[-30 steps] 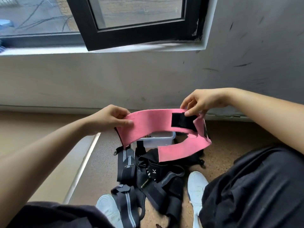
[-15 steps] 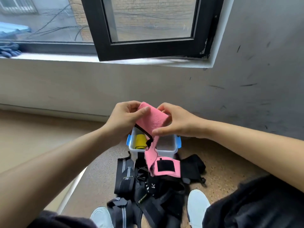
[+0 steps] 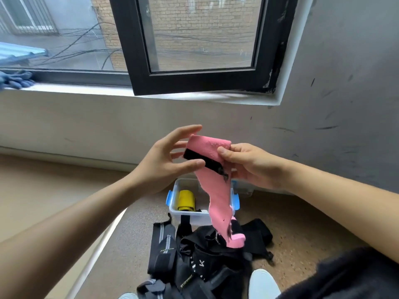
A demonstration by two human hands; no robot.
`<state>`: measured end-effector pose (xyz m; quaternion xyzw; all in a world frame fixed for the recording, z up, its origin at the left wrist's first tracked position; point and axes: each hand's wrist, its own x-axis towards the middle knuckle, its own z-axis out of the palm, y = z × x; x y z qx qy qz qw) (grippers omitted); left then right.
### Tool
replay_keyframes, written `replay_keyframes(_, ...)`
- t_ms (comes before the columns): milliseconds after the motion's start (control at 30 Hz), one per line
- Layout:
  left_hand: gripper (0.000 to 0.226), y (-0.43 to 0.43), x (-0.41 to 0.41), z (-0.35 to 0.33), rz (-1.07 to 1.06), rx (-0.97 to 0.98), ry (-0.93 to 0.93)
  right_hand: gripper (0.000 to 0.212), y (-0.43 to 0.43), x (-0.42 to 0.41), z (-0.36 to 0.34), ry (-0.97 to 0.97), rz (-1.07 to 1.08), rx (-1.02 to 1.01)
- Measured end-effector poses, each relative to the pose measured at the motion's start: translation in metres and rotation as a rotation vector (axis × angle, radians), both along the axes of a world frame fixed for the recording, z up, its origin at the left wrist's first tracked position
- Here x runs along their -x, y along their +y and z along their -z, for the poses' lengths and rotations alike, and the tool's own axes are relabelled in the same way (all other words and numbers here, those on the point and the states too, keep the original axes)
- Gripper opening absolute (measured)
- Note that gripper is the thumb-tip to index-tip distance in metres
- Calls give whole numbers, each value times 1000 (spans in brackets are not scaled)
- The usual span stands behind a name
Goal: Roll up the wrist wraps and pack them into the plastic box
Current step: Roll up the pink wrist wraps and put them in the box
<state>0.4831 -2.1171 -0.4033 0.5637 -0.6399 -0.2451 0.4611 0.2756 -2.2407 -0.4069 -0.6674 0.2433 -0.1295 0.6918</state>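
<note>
From the head camera I see the right grip (image 3: pixel 248 167) pinching the top of the pink wrist wrap (image 3: pixel 218 197), thumb on the front and fingers curled behind it. The wrap's upper end is folded over a black fastening strip (image 3: pixel 204 160), and the rest hangs down loose. Its tail reaches the pile of black wraps (image 3: pixel 205 260) on the floor (image 3: pixel 302 223).

The left grip (image 3: pixel 166 160) is spread, fingers fairly straight beside the fold's left edge and the thumb tip at the black strip. I cannot tell how firmly it touches.

Below the hands, the plastic box (image 3: pixel 172 207) stands on the floor near the wall, with blue latches and a yellow roll (image 3: pixel 186 200) inside at its left. The hanging pink band passes in front of the box's right side. A white shoe (image 3: pixel 262 283) shows just right of the black pile.
</note>
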Motion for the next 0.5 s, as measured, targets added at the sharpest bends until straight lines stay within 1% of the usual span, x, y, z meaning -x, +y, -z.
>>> replay_keyframes(67,55,-1,1,-1,22,6,83,34,4,1,-2,4,-38,-40)
replay_keyframes(133,45,-1,3,-2,41,8,120,38,8,0,-4,17,-13,-57)
replay_keyframes(200,39,-2,4,-3,12,46,105,47,10,-1,-5,55,-8,-91)
replay_keyframes(300,27,-5,5,-5,-63,105,127,63,10,-3,-7,104,-116,-136)
replay_keyframes(333,26,-6,5,-5,-81,100,144,67,11,-4,-9,111,-124,-132)
replay_keyframes(400,30,-6,6,-4,-115,72,152,72,13,-6,-12,84,-75,-91)
replay_keyframes(467,37,-8,6,-1,-171,51,149,68,13,-7,-15,22,-8,43)
replay_keyframes(500,42,-9,7,0,-201,46,153,62,13,-8,-16,-3,18,139)
